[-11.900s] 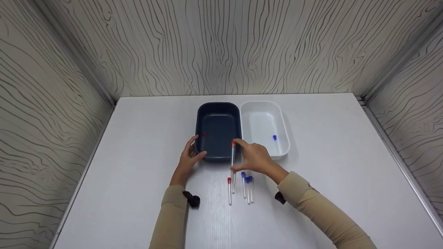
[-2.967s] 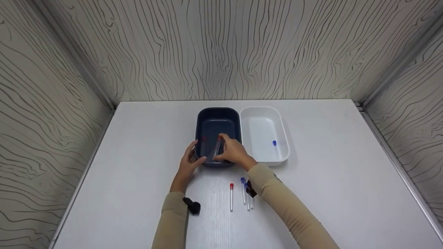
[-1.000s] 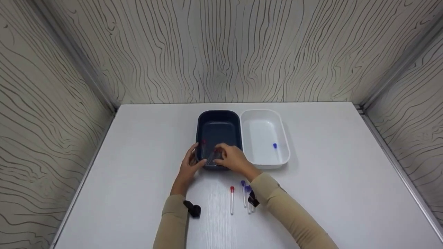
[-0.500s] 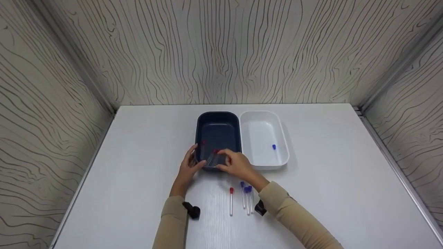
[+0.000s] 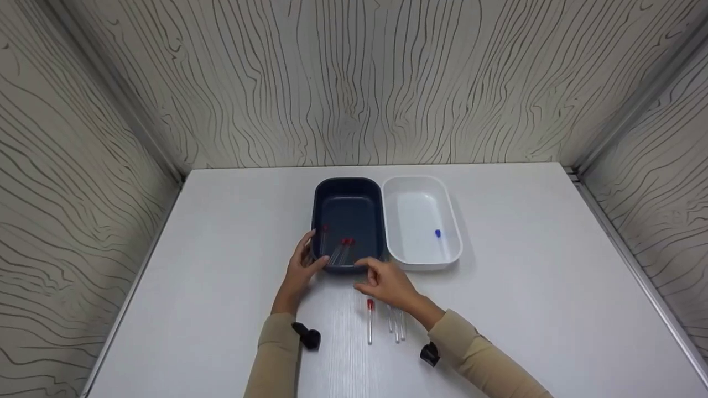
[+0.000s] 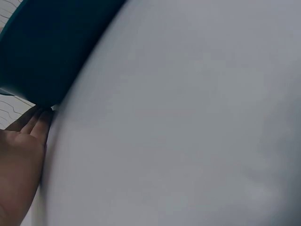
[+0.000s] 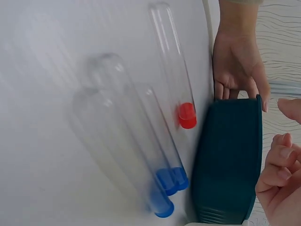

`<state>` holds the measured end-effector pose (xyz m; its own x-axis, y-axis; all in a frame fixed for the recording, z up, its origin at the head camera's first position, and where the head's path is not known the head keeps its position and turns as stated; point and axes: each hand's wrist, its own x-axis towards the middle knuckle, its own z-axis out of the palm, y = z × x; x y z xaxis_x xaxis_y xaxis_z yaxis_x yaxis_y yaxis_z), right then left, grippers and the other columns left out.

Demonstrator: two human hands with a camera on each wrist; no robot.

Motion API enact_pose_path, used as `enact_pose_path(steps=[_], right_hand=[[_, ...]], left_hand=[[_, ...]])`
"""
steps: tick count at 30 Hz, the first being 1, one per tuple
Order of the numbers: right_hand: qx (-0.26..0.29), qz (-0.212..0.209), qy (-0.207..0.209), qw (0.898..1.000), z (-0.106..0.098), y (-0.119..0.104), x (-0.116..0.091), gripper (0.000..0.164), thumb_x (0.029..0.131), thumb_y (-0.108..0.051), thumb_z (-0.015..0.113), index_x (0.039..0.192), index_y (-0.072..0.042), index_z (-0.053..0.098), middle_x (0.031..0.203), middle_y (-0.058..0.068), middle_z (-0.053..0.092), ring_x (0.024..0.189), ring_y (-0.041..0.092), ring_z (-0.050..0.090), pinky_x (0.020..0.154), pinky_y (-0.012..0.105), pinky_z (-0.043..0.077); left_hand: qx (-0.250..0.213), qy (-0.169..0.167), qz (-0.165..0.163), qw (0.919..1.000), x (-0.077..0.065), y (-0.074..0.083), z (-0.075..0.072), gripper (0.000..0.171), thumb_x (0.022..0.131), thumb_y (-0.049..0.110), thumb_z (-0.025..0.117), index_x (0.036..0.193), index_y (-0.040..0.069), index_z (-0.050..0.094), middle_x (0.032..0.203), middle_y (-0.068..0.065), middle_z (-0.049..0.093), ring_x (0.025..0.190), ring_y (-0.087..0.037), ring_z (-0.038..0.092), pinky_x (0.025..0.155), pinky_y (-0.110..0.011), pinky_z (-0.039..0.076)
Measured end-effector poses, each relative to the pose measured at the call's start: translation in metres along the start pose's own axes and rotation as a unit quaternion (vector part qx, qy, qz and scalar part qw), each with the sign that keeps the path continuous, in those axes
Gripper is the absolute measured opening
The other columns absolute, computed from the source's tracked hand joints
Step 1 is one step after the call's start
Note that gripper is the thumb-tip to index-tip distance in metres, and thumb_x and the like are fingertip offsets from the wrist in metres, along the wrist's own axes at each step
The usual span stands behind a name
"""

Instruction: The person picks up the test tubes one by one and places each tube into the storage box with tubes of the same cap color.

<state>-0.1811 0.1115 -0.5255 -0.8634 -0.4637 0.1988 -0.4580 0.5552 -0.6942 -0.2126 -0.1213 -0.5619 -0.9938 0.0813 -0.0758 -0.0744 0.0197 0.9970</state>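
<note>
My left hand (image 5: 298, 272) grips the near left corner of a dark blue tray (image 5: 351, 213), thumb at the rim and fingers along the outer side. Inside the tray lie three clear test tubes with red caps (image 5: 347, 241). My right hand (image 5: 389, 284) hovers just past the tray's near right corner, thumb and forefinger apart, holding nothing. Below it on the table lie one red-capped test tube (image 5: 370, 326) and three blue-capped test tubes (image 7: 162, 205). In the head view, the right hand hides those blue caps.
A white tray (image 5: 409, 221) stands against the dark one on the right and holds a blue-capped test tube (image 5: 438, 233). Both trays sit on a white table (image 5: 221, 249). Patterned walls (image 5: 348, 83) enclose its back and sides.
Over these frames my right hand brings two red-capped test tubes into the dark tray. In the last second it lets go and draws back toward me. My left hand stays at the corner.
</note>
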Motion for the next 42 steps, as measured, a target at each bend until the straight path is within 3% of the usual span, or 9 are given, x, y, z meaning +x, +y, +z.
enact_pose_path(steps=[4,10,16,31,42], right_hand=[[-0.014,0.02,-0.021,0.999,0.002,0.0,-0.012,0.04,0.083,-0.025,0.075,0.116,-0.005,0.063,0.061,0.002,0.055,0.052,-0.007,0.035,0.058,0.015,0.039],[-0.034,0.035,-0.037,0.998,0.005,0.001,-0.028,0.046,0.08,-0.028,0.077,0.118,-0.006,0.062,0.061,0.001,0.056,0.054,-0.007,0.035,0.059,0.017,0.04],[-0.058,0.067,-0.06,0.994,0.006,-0.001,-0.038,0.06,0.075,-0.034,0.081,0.124,-0.009,0.059,0.065,-0.001,0.058,0.055,-0.003,0.035,0.055,0.016,0.033],[-0.082,0.12,-0.123,0.982,0.01,0.001,-0.055,0.092,0.062,-0.044,0.088,0.138,-0.01,0.049,0.066,-0.01,0.051,0.055,0.001,0.035,0.052,0.019,0.03],[-0.136,0.113,-0.131,0.976,0.018,0.0,-0.058,0.102,0.053,-0.045,0.09,0.139,-0.01,0.047,0.062,-0.01,0.045,0.058,0.005,0.036,0.054,0.024,0.035]], left_hand=[[-0.001,-0.005,0.009,0.9999,0.003,-0.011,-0.001,0.075,0.087,0.015,0.071,0.15,0.019,0.032,0.159,-0.019,0.027,0.149,-0.037,0.025,0.123,-0.048,0.021],[-0.005,-0.017,-0.001,0.9998,0.004,-0.008,-0.003,0.075,0.087,0.016,0.071,0.151,0.017,0.03,0.161,-0.017,0.021,0.15,-0.038,0.021,0.123,-0.048,0.02],[-0.015,-0.004,0.0,0.9999,0.015,-0.028,-0.004,0.075,0.087,0.015,0.07,0.151,0.024,0.031,0.162,-0.013,0.022,0.151,-0.034,0.021,0.124,-0.046,0.018],[0.005,0.001,-0.001,1.0,0.012,-0.028,-0.002,0.074,0.087,0.022,0.071,0.15,0.028,0.032,0.163,-0.01,0.021,0.152,-0.033,0.019,0.124,-0.046,0.02],[-0.02,0.002,-0.007,0.9998,0.009,-0.026,-0.002,0.076,0.087,0.018,0.071,0.15,0.029,0.031,0.162,-0.012,0.023,0.151,-0.032,0.021,0.125,-0.045,0.018]])
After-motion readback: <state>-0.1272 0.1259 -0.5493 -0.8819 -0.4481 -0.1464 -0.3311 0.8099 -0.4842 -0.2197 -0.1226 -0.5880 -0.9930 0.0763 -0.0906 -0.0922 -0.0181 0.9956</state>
